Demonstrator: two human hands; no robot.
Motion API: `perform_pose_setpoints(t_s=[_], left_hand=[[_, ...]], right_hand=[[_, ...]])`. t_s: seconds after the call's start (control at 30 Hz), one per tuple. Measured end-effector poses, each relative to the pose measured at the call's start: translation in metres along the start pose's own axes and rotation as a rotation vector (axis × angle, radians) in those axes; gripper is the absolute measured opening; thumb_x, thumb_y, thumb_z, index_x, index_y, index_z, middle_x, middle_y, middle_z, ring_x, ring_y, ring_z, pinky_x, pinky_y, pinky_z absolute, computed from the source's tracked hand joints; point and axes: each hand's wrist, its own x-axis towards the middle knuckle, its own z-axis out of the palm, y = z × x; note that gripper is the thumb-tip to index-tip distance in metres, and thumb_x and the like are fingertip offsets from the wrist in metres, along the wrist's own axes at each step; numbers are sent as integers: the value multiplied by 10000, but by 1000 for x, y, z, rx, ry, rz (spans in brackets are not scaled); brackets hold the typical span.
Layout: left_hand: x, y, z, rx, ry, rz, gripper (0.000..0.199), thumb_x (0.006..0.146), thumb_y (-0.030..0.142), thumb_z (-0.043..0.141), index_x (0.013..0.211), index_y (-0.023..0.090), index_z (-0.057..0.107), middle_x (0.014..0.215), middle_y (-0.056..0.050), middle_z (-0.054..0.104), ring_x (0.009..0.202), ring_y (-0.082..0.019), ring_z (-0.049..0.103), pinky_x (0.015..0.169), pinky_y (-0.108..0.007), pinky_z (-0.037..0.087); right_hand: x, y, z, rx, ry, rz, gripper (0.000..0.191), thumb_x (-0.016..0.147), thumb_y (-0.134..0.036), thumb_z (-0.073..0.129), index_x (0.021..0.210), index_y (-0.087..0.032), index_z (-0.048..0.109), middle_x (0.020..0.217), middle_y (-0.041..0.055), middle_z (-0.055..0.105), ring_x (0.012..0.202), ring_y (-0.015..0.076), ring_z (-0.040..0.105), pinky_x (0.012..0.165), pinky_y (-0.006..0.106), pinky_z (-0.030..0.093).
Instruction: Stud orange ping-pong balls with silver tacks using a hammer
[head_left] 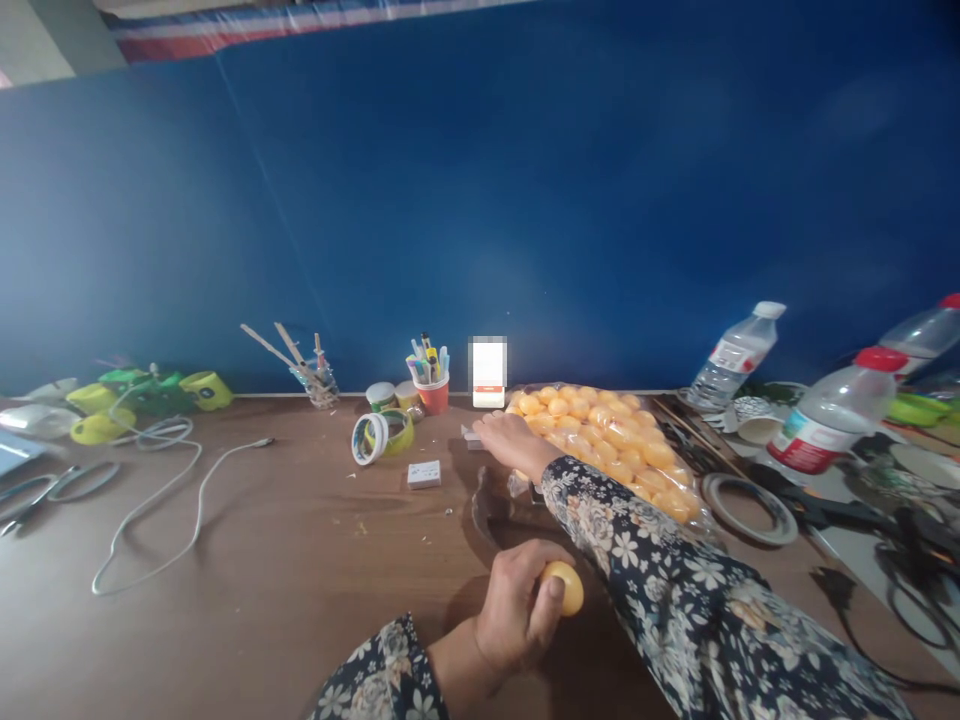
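My left hand point(517, 608) is closed around a yellow plastic ball point(564, 588), low over the near part of the brown table; the ball bulges out past the thumb. Reaching farther out, my right hand point(511, 440) has its fingers bent down over a small grey box point(472, 438), whose left end shows. My right forearm lies across the front of a clear plastic bag point(607, 440) full of similar yellow balls. Between the two hands is a dark curved object point(486, 510), partly hidden. A small white box point(424, 474) lies left of the right hand.
Tape rolls point(370, 438), a cup of pens point(432, 392) and a jar of sticks point(319, 385) stand toward the blue partition point(480, 180). A white cable point(199, 490) and scissors point(56, 487) lie left. Bottles point(832, 415), a tape ring point(750, 508) and dark cords crowd the right.
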Motion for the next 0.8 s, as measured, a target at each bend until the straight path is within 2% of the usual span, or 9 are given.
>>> perform_pose_setpoints(t_s=[0.57, 0.8], left_hand=[[-1, -2, -1, -16, 8, 20, 336, 948, 392, 339, 917, 163, 585, 724, -54, 623, 634, -150, 571, 621, -256, 445], [-3, -1, -2, 5, 13, 11, 325, 952, 370, 327, 925, 173, 584, 738, -57, 633, 653, -160, 584, 640, -265, 455]], right_hand=[[33, -8, 7, 201, -27, 180, 313, 926, -321, 573, 1202, -174, 558, 1209, 85, 589, 1004, 218, 618, 839, 421, 535], [36, -12, 6, 201, -49, 138, 323, 924, -319, 577, 1208, -168, 553, 1205, 85, 591, 1004, 222, 620, 837, 426, 536]])
